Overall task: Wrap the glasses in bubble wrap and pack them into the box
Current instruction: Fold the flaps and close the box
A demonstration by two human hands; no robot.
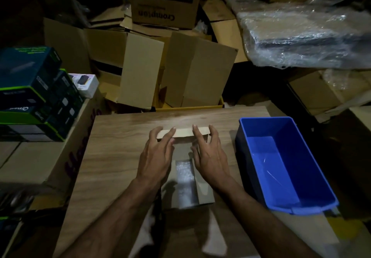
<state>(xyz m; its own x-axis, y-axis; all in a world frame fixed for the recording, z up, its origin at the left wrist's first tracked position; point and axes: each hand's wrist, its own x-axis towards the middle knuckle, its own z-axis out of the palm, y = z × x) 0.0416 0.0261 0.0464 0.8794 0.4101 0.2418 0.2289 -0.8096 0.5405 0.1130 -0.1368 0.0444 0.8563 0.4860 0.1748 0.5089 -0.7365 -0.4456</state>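
A small cardboard box (pixel 204 194) lies on the wooden table (pixel 112 157) in front of me. Bubble wrap (pixel 185 179) shows through the gap between its side flaps; no glass can be made out inside it. My left hand (pixel 155 155) and my right hand (pixel 208 155) rest flat on the two side flaps, fingers spread. Their fingertips touch the far flap (pixel 182 132), which stands partly raised at the box's far end. Neither hand grips anything.
An empty blue plastic bin (pixel 285 163) stands on the table to the right of the box. Stacked dark retail boxes (pixel 30 97) sit at the left. Cardboard cartons (pixel 160 71) crowd behind the table, and plastic-wrapped bundles (pixel 301 34) lie at the back right.
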